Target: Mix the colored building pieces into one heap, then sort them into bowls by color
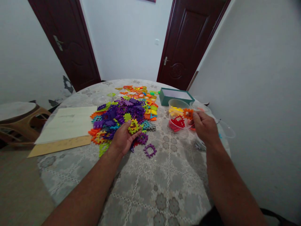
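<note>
My left hand is turned palm up at the front of a heap of plastic building pieces, mostly purple. In it I hold a yellow-green square frame piece with notched edges, my thumb against it. My right hand pinches an orange notched piece above the rim of a clear plastic tub. Yellow pieces and red pieces show inside the clear tubs there. A purple square frame piece lies alone on the tablecloth, right of my left hand.
A green open box stands behind the tubs. Clear lids or tubs lie at the table's right edge. Pale sheets and a brown strip lie left of the heap. A stool stands beyond the left edge.
</note>
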A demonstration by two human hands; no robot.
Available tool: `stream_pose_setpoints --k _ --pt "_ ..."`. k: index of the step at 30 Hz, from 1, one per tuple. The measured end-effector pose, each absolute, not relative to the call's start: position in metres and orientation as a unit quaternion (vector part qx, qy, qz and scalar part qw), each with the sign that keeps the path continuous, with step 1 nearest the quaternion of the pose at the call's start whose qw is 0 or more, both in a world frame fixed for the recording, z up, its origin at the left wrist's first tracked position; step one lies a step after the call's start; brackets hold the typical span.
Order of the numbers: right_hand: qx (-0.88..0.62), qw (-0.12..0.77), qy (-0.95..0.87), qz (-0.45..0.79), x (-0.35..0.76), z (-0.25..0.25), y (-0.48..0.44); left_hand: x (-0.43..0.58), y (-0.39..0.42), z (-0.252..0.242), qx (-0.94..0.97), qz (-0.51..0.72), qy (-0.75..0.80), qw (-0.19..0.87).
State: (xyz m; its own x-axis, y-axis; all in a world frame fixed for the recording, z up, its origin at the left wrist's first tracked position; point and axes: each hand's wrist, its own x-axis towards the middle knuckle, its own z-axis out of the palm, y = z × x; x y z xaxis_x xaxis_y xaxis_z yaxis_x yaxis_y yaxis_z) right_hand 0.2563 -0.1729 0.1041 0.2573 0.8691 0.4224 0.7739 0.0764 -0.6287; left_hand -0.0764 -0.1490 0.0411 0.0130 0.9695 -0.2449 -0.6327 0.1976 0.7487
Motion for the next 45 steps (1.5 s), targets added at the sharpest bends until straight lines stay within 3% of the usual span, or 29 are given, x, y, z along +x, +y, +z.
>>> stream_pose_setpoints --k 3,5,8,11,17,20,23,31,40,45 --pt "-0.721 0.265 -0.625 -0.139 0.284 0.121 -0.164 -0.076 -0.149 0.041 0.222 0.593 0.379 0.675" --pt "-0.739 0.173 -0.617 -0.208 0.299 0.123 -0.152 -0.075 -0.148 0.042 0.223 0.593 0.377 0.676" --pt "-0.776 0.067 -0.588 -0.216 0.316 0.119 -0.134 -0.076 -0.148 0.043 0.223 0.598 0.371 0.674" --pt "-0.809 0.024 -0.56 -0.174 0.326 0.116 -0.122 -0.077 -0.148 0.044 0.221 0.609 0.364 0.669" --pt "-0.746 0.145 -0.631 -0.154 0.295 0.11 -0.138 -0.081 -0.147 0.043 0.224 0.622 0.356 0.661" --pt "-0.636 0.184 -0.75 -0.005 0.242 0.09 -0.163 -0.081 -0.146 0.041 0.219 0.628 0.351 0.659" --pt "-0.541 0.14 -0.819 0.129 0.184 0.062 -0.189 -0.082 -0.145 0.039 0.218 0.632 0.35 0.656" --pt "-0.537 0.131 -0.819 0.152 0.132 0.019 -0.207 -0.08 -0.146 0.036 0.231 0.644 0.359 0.635" --pt "-0.554 0.27 -0.741 0.267 0.125 0.03 -0.188 -0.08 -0.146 0.033 0.236 0.656 0.371 0.614" --pt "-0.565 0.292 -0.736 0.231 0.109 0.023 -0.162 -0.081 -0.145 0.033 0.243 0.664 0.371 0.602"
